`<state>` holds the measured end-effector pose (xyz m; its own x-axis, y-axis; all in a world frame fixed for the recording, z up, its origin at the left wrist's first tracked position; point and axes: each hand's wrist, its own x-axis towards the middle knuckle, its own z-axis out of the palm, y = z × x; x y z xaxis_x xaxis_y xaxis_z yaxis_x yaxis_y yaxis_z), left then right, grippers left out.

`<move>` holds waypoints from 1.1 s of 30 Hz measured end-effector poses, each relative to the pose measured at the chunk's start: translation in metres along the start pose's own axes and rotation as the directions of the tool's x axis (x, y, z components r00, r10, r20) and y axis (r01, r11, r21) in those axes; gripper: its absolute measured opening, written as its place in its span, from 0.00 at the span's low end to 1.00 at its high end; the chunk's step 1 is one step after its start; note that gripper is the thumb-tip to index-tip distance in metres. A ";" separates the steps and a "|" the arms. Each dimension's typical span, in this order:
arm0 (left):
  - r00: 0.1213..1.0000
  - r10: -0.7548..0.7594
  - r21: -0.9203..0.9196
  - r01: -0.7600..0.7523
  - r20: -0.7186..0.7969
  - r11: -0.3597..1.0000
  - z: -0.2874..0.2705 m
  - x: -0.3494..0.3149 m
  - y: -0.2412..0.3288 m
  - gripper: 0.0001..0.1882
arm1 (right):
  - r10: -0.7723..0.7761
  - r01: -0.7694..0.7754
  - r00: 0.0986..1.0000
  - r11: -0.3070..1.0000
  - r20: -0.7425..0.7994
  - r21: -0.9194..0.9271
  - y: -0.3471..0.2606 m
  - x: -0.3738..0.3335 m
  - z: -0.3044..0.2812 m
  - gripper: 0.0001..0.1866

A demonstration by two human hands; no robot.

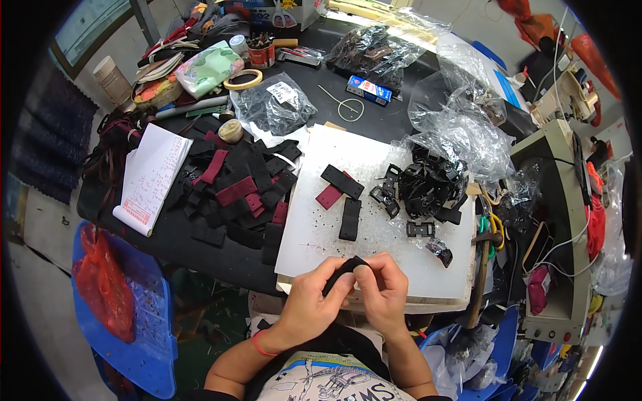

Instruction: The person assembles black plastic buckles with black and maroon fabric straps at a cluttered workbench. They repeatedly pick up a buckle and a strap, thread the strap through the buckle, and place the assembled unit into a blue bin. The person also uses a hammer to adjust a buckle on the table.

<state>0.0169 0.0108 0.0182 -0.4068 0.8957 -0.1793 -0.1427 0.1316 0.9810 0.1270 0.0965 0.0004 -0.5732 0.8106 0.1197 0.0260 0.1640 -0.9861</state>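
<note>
Head view. Both hands meet at the near edge of the white board (374,160), each grip closed on one small black strap piece (344,271): the left hand (317,297) pinches its near left end between thumb and fingers, the right hand (386,291) pinches its far right end. The piece is flat, dark and matt, held tilted just above the board's near edge; finer detail cannot be told. Just beyond the hands, three loose strap pieces (341,194), two black and one dark red, lie on the board, and to their right sits a heap of black plastic buckles (428,187). Left of the board, on the dark table (381,117), lies a larger pile of black and dark red strap pieces (234,187), and further left an open white notebook (150,177) with handwriting. Far of the board a clear plastic bag (271,103) bearing a small white label holds dark parts; to its right lies a small blue rectangular box (368,89), and a ring of pale tape (243,79) lies to the bag's far left. Crumpled clear bags (461,127) rise at the far right. A red bag (100,284) rests on a blue chair (157,314) at the near left.
</note>
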 end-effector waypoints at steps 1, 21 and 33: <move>0.996 0.088 0.101 -0.088 0.013 0.991 -0.003 0.001 -0.005 0.09 | 0.030 -0.031 0.998 0.999 0.048 0.025 0.001 0.001 -0.005 0.04; 0.960 -0.026 -0.239 0.096 0.279 0.966 -0.025 -0.006 -0.002 0.25 | -0.121 0.109 0.993 0.921 -0.009 -0.374 -0.012 0.009 -0.009 0.05; 0.958 -0.187 -0.536 0.278 0.218 0.797 -0.023 -0.004 0.006 0.18 | -0.362 0.318 0.932 0.814 0.004 -0.487 -0.011 0.006 -0.005 0.07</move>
<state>-0.0032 -0.0015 0.0231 -0.1660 0.9261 -0.3389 -0.7105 0.1261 0.6923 0.1278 0.1025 0.0121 -0.5472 0.6938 0.4681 0.2372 0.6649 -0.7083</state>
